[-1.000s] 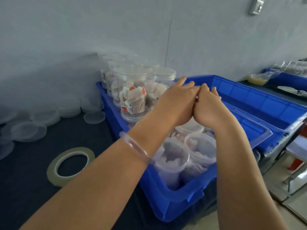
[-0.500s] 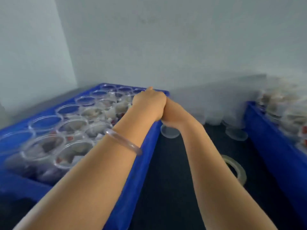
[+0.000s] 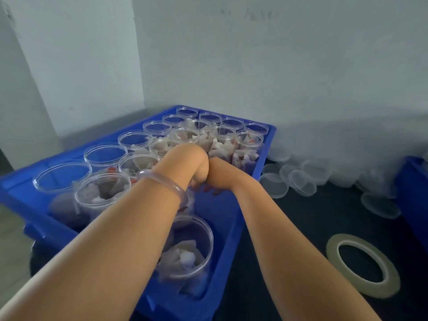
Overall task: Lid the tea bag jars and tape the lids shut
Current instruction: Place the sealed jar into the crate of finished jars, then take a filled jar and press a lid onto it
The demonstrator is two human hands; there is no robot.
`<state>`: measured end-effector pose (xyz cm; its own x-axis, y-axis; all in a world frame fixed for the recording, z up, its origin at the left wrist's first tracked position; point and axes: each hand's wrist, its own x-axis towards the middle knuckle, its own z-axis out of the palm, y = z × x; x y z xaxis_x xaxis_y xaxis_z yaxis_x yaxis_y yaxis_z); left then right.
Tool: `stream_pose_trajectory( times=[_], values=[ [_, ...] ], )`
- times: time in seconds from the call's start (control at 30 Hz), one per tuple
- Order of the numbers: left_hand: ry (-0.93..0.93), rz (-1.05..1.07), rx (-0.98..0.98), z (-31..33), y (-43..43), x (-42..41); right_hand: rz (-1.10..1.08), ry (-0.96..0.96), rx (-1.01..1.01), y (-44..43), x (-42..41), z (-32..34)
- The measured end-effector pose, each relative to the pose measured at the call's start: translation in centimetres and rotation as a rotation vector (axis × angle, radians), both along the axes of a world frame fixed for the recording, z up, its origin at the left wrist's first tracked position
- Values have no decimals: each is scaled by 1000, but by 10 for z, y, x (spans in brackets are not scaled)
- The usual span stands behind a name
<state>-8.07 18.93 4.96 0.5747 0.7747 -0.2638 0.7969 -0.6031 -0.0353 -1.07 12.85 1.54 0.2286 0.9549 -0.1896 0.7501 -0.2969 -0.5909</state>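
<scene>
knuckles touching, left hand [image 3: 185,158] and right hand [image 3: 218,176] curl down over open jars [image 3: 104,155] in the blue bin [image 3: 229,239]; grip unclear.

Your dark counter [image 3: 289,228] carries a large blue plastic crate [image 3: 225,262] on the left. Clear round plastic lids [image 3: 301,184] lie scattered beside it along the foot of the wall. A flat roll of pale translucent tape [image 3: 392,280] lies nearer you, and a second blue crate [image 3: 414,193] sits at the right edge.

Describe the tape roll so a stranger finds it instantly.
Right of the blue crate of jars lies the dark table. On it, nearest the camera, the tape roll lies flat. Unlike the clear lids behind, it is a pale yellowish open ring.
</scene>
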Motion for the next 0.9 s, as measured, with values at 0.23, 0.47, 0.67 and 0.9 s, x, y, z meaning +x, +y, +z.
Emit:
stream_pose_trajectory(
  times=[0.23, 0.47, 0.67, 0.9],
  values=[
    [-36, -130, 33, 41, -35, 5, -200, -31, 201, -19, 4, 35],
    [-648, -425, 278, 114, -113, 61, -535, -136, 659, -119, 69, 124],
    [-506, -477, -59, 9, -157, 120, -632, -275, 154, -177, 106, 39],
    [-682, -527, -90, -52, -152, 140, -665, 200, 219, -195, 150, -20]
  ],
)
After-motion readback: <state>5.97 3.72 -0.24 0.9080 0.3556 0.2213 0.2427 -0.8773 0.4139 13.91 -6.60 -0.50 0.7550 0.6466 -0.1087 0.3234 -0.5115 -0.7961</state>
